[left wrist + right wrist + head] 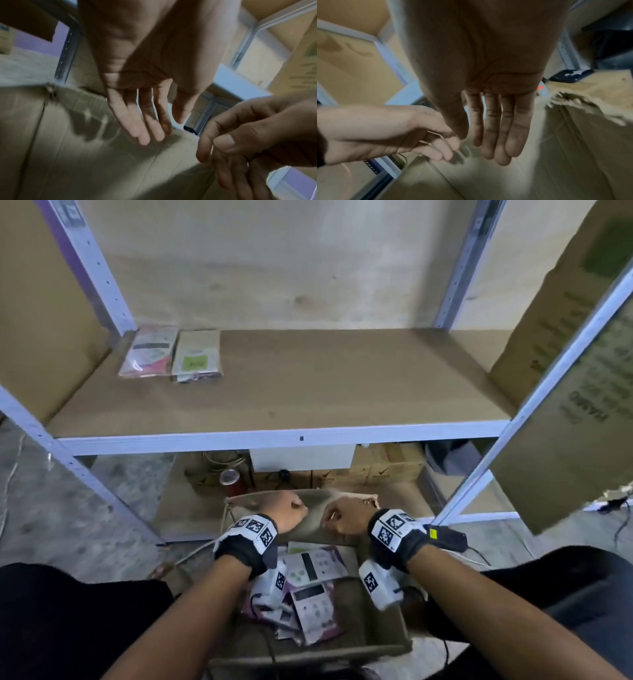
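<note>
An open cardboard box [383, 635] stands on the floor between my knees, with several white-and-purple packets [315, 566] lying in it. Both hands hang over its far flap [311, 496]. My left hand [294, 508] [164, 128] has its fingers stretched out and loose and holds nothing. My right hand [334, 517] [479, 146] is just beside it, fingers straight and together, also empty. The fingertips are close to the inner cardboard wall [102, 162]; I cannot tell whether they touch it. Two packets, one pink [150, 350] and one beige [197, 354], lie at the back left of the shelf.
A white metal rack with a brown shelf board [308, 392] stands ahead. A tall cardboard box [565, 371] leans at its right. Under the shelf are small boxes and a jar [230, 477]. A black device [448, 537] with a cable lies on the floor at the right.
</note>
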Available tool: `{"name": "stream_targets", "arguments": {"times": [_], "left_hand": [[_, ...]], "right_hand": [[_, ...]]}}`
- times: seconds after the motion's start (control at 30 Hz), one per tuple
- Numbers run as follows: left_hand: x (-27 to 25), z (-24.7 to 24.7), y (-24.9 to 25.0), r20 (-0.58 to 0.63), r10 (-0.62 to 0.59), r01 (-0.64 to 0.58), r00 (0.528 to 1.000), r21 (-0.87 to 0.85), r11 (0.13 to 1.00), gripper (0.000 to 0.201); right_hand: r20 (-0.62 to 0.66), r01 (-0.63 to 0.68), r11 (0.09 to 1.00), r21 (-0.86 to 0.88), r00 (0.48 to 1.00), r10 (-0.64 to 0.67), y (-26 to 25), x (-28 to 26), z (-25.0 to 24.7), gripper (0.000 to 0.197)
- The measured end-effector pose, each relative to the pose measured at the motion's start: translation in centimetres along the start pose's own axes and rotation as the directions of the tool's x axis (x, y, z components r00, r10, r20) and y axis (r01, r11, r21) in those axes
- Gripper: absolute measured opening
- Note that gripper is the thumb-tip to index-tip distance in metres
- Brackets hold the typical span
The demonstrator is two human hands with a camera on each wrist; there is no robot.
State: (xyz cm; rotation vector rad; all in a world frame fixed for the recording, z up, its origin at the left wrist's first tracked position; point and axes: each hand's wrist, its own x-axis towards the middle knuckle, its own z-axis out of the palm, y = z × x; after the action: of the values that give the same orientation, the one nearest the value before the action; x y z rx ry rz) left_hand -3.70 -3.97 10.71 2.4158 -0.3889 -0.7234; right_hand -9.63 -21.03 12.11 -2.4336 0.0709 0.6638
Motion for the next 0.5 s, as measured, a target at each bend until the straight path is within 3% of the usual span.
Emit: {"name": "stream_targets", "arguments": {"times": [0.1, 0.2, 0.4, 0.5], "left_hand": [[2.3, 3.3, -1.4, 0.044, -0.044, 0.041, 0.998, 0.068, 0.997, 0.025], [3.9, 5.9, -4.0, 0.084, -0.162, 0.156, 0.983, 0.069, 0.985, 0.029], [5.7, 8.4, -9.1, 0.086, -0.357, 0.344, 0.93, 0.135, 0.929, 0.028], [6.5, 10.0, -11.4, 0.172, -0.395, 0.366, 0.903, 0.177, 0.914, 0.028]], "right_hand": [[0.065, -0.115, 0.993, 0.033, 0.992, 0.112, 1.9, 3.2, 2.8, 0.019], [0.129, -0.17, 0.985, -0.006, 0.977, 0.169, 3.3, 5.8, 5.5, 0.021], [0.028, -0.183, 0.969, -0.165, 0.981, 0.19, 5.2, 9.5, 9.6, 0.021], [0.049, -0.143, 0.973, -0.183, 0.987, 0.154, 7.0, 11.4, 11.4, 0.039]]}}
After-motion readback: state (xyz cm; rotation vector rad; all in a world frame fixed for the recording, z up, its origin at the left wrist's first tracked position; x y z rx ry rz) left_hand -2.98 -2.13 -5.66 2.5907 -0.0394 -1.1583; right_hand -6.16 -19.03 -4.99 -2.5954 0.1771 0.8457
